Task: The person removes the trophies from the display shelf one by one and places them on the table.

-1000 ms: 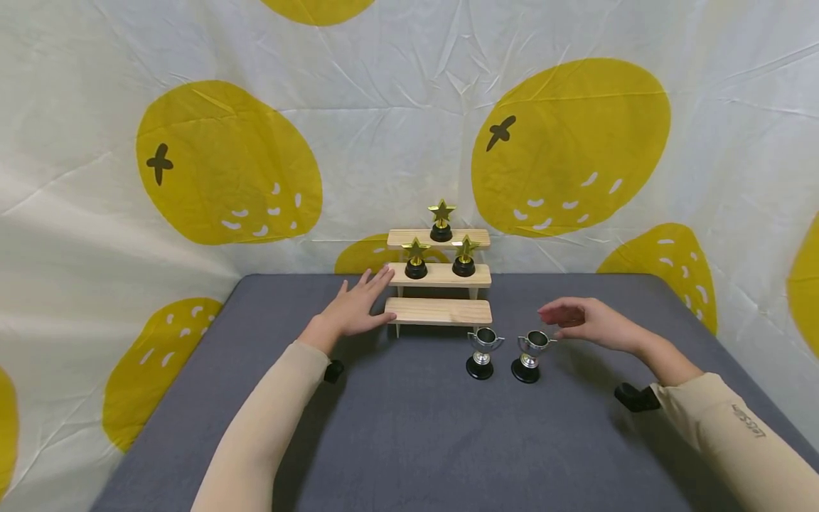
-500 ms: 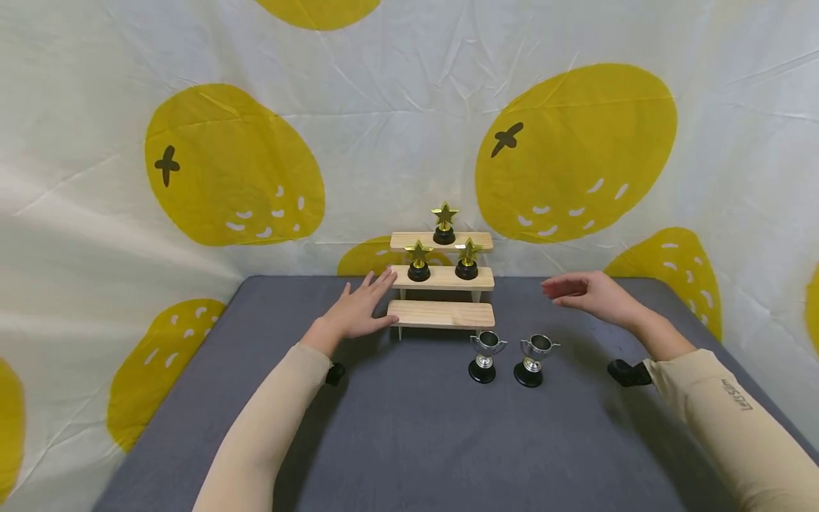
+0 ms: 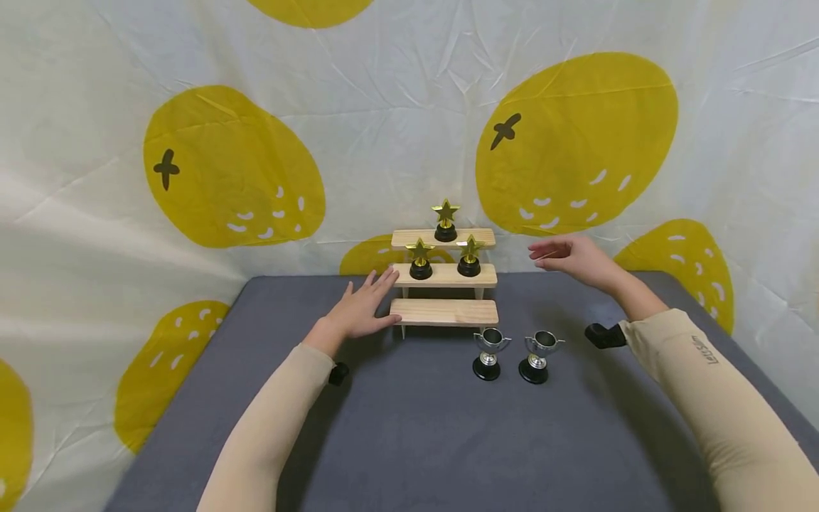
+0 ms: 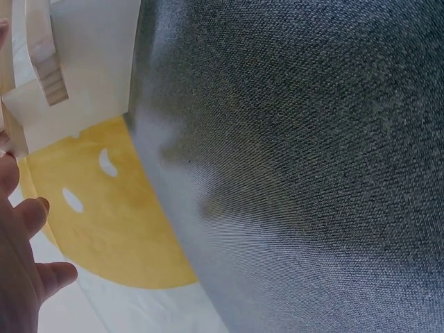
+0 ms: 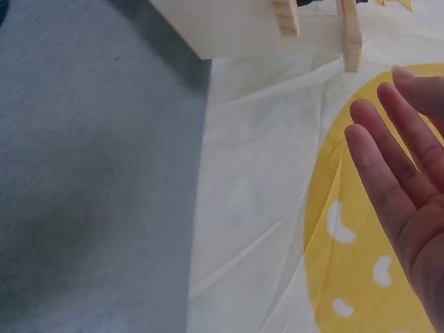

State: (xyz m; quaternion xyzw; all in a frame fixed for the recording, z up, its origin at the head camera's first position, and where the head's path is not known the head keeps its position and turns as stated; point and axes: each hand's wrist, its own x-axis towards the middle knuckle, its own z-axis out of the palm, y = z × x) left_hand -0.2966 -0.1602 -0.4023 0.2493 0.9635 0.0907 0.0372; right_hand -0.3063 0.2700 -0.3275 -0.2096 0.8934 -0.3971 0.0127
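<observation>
A three-step wooden display stand [image 3: 444,311] is at the back of the table. One gold star trophy [image 3: 446,211] stands on its top step. On the middle step are a left star trophy [image 3: 420,252] and a right star trophy [image 3: 470,249]. My left hand [image 3: 358,307], fingers spread, rests against the stand's left side. To the right of the top step, my right hand [image 3: 574,260] hovers with loosely bent fingers and nothing in its grasp. Two silver cup trophies, a left cup [image 3: 490,343] and a right cup [image 3: 542,345], stand upright on the table in front of the stand's right end.
A dark grey cloth covers the table [image 3: 435,441]. Behind it hangs a white curtain [image 3: 397,156] printed with large yellow fruit shapes. Each wrist wears a black camera, such as the right wrist camera [image 3: 604,336].
My right hand has risen from beside the right silver cup to about the height of the top step. My left hand has stayed against the stand, and the trophies have not moved.
</observation>
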